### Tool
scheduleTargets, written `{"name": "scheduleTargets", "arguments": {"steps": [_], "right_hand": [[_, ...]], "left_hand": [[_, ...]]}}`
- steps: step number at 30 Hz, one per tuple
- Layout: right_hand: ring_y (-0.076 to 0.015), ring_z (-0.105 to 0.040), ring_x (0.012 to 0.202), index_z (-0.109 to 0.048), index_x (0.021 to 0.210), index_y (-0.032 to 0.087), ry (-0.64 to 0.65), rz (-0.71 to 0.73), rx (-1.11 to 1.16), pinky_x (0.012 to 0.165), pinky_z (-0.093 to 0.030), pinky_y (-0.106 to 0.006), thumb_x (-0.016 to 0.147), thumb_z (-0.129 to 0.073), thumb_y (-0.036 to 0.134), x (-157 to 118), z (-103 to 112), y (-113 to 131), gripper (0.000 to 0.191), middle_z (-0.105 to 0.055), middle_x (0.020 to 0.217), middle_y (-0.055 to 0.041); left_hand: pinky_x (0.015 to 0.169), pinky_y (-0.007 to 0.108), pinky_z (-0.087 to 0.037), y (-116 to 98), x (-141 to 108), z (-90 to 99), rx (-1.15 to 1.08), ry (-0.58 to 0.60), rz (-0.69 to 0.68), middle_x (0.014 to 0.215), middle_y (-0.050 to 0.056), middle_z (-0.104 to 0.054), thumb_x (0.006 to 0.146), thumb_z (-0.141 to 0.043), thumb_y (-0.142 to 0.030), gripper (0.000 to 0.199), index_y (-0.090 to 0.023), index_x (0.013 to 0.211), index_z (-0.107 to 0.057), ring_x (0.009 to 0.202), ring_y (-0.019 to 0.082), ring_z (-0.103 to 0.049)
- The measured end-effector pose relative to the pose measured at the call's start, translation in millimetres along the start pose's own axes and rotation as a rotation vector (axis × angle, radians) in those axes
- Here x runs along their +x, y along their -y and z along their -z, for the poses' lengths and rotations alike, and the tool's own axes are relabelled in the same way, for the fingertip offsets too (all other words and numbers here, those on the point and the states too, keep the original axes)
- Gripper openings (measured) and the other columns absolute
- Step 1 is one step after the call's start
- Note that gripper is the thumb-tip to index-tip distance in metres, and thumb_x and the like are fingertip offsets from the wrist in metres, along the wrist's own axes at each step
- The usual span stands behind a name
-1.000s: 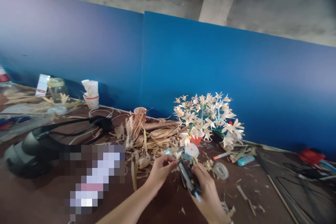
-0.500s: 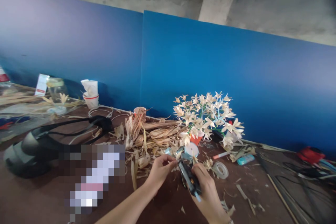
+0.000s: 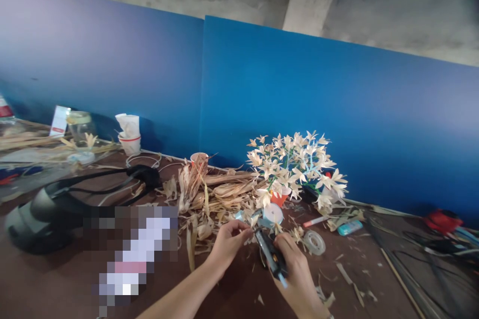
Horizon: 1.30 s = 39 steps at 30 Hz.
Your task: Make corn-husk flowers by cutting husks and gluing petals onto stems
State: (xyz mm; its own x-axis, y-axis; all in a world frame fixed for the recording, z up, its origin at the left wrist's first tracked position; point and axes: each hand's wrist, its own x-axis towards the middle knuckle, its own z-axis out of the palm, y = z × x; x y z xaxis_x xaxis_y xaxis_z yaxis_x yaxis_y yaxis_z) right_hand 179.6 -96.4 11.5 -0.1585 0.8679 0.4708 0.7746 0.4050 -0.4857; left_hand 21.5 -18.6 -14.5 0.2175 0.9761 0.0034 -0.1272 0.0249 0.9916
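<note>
My right hand is wrapped round a black hot glue gun, with a pale glue stick poking out of its near end. The nozzle points away and left, close to the fingertips of my left hand. Those fingers are pinched together; what they hold, if anything, is too small to make out. Just beyond the hands lie a white roll and loose husk petals. Behind them stands a bunch of cream husk flowers on green stems in an orange-red cup.
Dried corn husks are heaped left of the flowers. A tape roll, a marker and a turquoise packet lie at right. A headset with straps sits at left, paper cups behind. A blue partition borders the table.
Almost nothing differs. The glue gun's nozzle has shifted very slightly; both hands keep the same place and grip.
</note>
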Motion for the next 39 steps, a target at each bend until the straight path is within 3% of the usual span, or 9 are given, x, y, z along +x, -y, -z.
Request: {"name": "scheduleTargets", "arguments": {"steps": [5, 12, 17, 20, 23, 29, 32, 35, 39], "right_hand": [[-0.0163, -0.049, 0.070, -0.042, 0.075, 0.020, 0.049, 0.047, 0.013, 0.061, -0.038, -0.025, 0.069, -0.045, 0.007, 2.0, 6.3, 12.7, 0.015, -0.048, 0.077, -0.0025], [-0.0169, -0.054, 0.067, -0.048, 0.077, 0.019, -0.054, -0.058, -0.172, 0.059, -0.040, -0.024, 0.069, -0.045, 0.010, 5.7, 37.2, 12.1, 0.012, -0.055, 0.077, -0.0046], [-0.0152, -0.058, 0.060, -0.050, 0.077, 0.022, 0.181, -0.117, -0.240, 0.053, -0.039, -0.021, 0.071, -0.046, 0.012, -15.7, 50.8, 12.3, 0.012, -0.059, 0.067, 0.0009], [-0.0191, -0.061, 0.075, -0.049, 0.088, 0.021, 0.062, -0.119, -0.294, 0.066, -0.045, -0.026, 0.069, -0.046, 0.014, -35.4, 42.6, -4.2, 0.021, -0.062, 0.080, -0.0039], [-0.0245, -0.062, 0.082, -0.047, 0.096, 0.019, -0.143, -0.335, -0.465, 0.069, -0.047, -0.033, 0.065, -0.048, 0.016, -51.3, 34.9, -41.7, 0.032, -0.062, 0.086, -0.0086], [-0.0321, -0.061, 0.085, -0.051, 0.091, 0.016, -0.007, -0.596, -0.623, 0.064, -0.045, -0.037, 0.062, -0.052, 0.017, -62.2, 46.1, -88.2, 0.029, -0.062, 0.090, -0.0159], [-0.0355, -0.059, 0.081, -0.054, 0.091, 0.016, -0.072, -0.572, -0.787, 0.061, -0.041, -0.042, 0.061, -0.054, 0.015, -52.7, 54.4, -68.8, 0.030, -0.062, 0.084, -0.0178], [-0.0300, -0.056, 0.077, -0.058, 0.088, 0.020, -0.167, -0.342, -0.786, 0.067, -0.037, -0.042, 0.064, -0.056, 0.014, -28.1, 45.8, -32.7, 0.024, -0.062, 0.082, -0.0143], [-0.0221, -0.056, 0.078, -0.063, 0.070, 0.023, 0.054, -0.126, -0.367, 0.073, -0.036, -0.035, 0.075, -0.051, 0.012, 18.2, 1.4, 7.7, 0.016, -0.063, 0.076, -0.0053]], "left_hand": [[0.048, 0.021, -0.030, 0.6, -2.1, 1.4, 0.120, -0.002, -0.063, 0.052, -0.002, -0.050, 0.065, -0.060, -0.035, 0.022, -0.013, 0.065, -0.061, 0.047, 0.010, -0.042], [0.058, 0.022, -0.037, -10.0, -12.7, 3.7, 0.514, 0.052, -0.446, 0.074, 0.003, -0.056, 0.073, -0.051, -0.019, 0.013, -0.018, 0.067, -0.063, 0.061, 0.012, -0.048], [0.055, 0.022, -0.038, -10.0, -7.5, 4.8, 0.344, -0.003, -0.319, 0.070, 0.003, -0.057, 0.072, -0.056, -0.029, 0.016, -0.016, 0.065, -0.062, 0.059, 0.013, -0.049], [0.050, 0.022, -0.033, -6.9, -3.5, 7.2, 0.233, -0.062, -0.184, 0.056, -0.002, -0.051, 0.070, -0.058, -0.037, 0.023, -0.015, 0.068, -0.061, 0.051, 0.012, -0.045], [0.049, 0.021, -0.031, -8.2, -2.9, 9.1, 0.153, -0.123, -0.131, 0.051, -0.004, -0.048, 0.066, -0.061, -0.044, 0.030, -0.014, 0.070, -0.062, 0.050, 0.011, -0.042], [0.044, 0.020, -0.024, -13.6, -4.2, 10.8, 0.053, -0.213, -0.084, 0.047, -0.006, -0.042, 0.064, -0.064, -0.049, 0.037, -0.013, 0.072, -0.063, 0.045, 0.008, -0.035], [0.044, 0.019, -0.024, -12.0, -3.0, 12.4, 0.028, -0.239, -0.108, 0.048, -0.005, -0.043, 0.065, -0.063, -0.050, 0.038, -0.013, 0.073, -0.063, 0.046, 0.008, -0.036], [0.045, 0.019, -0.027, -9.7, -1.3, 13.8, 0.018, -0.264, -0.125, 0.050, -0.004, -0.045, 0.066, -0.063, -0.050, 0.038, -0.013, 0.073, -0.064, 0.047, 0.009, -0.039], [0.047, 0.020, -0.032, -6.8, 0.9, 15.6, 0.045, -0.261, -0.154, 0.053, -0.002, -0.051, 0.066, -0.063, -0.047, 0.035, -0.012, 0.073, -0.064, 0.050, 0.010, -0.043]]}}
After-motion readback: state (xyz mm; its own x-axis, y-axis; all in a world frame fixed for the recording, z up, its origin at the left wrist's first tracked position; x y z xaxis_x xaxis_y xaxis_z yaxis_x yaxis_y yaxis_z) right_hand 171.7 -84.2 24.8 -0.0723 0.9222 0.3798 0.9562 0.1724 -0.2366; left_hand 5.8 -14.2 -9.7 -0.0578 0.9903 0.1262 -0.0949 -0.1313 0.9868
